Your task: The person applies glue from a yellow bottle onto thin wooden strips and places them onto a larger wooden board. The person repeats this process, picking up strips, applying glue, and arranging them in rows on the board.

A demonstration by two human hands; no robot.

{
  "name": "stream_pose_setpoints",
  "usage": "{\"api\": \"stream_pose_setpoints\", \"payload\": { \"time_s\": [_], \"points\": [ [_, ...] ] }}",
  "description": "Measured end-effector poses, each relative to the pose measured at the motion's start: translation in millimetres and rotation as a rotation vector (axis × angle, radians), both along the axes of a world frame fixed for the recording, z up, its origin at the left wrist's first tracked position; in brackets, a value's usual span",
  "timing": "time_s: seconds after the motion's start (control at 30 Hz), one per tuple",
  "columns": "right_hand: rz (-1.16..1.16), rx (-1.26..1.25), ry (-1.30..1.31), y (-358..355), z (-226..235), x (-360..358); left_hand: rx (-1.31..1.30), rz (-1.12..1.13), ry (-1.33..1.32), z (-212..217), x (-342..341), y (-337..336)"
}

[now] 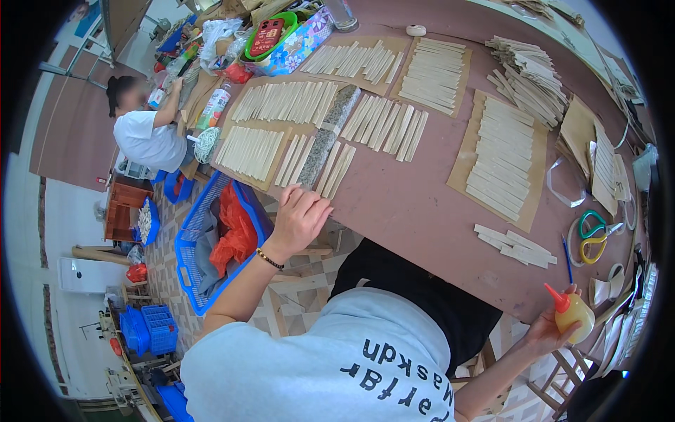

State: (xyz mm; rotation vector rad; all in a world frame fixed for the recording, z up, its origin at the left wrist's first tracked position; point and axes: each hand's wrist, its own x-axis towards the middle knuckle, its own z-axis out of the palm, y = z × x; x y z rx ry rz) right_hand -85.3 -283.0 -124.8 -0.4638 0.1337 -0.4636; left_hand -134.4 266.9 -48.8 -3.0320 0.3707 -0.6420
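My left hand (302, 216), with a beaded bracelet at the wrist, is curled closed at the near end of a speckled grey stone bar (330, 130). The bar lies across rows of pale flat strips (383, 126) on the table, with a few strips (336, 171) right beside my fingers. Out at the right, past the table's front edge, my right hand (548, 330) is wrapped round a squeeze bottle (574, 316) of yellowish glue. Its red nozzle tips up and to the left. Several loose strips (515, 246) lie on the table above that hand.
Brown paper sheets carrying strips (499, 158) cover much of the brown table (415, 204). Scissors (594, 235) and a blue pen (567, 257) lie at the right; a strip pile (527, 81) is behind. A blue basket (186, 257) stands left on the floor; another person (144, 133) sits beyond.
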Motion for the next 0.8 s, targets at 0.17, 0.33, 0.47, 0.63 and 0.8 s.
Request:
{"api": "stream_pose_setpoints", "payload": {
  "time_s": [0.17, 0.33, 0.47, 0.63, 0.8],
  "points": [
    [0.035, 0.032, -0.021, -2.9, -5.9, 0.9, -0.056, 0.009, -0.065, 5.7, -3.2, -25.9],
    [0.043, 0.056, -0.027, -3.4, -3.7, -1.9, -0.032, 0.108, -0.061, 0.5, -0.6, -17.3],
    [0.056, 0.063, -0.038, -3.9, -4.7, -0.6, -0.05, 0.123, -0.057, 0.6, -0.8, -12.8],
    [0.062, 0.065, -0.053, -3.0, -2.9, -0.3, -0.152, 0.166, -0.067, -7.0, 5.8, -23.3],
    [0.054, 0.04, -0.051, -4.3, -4.6, 0.3, -0.133, 0.189, -0.084, -8.9, 8.8, -21.1]
  ]
}}
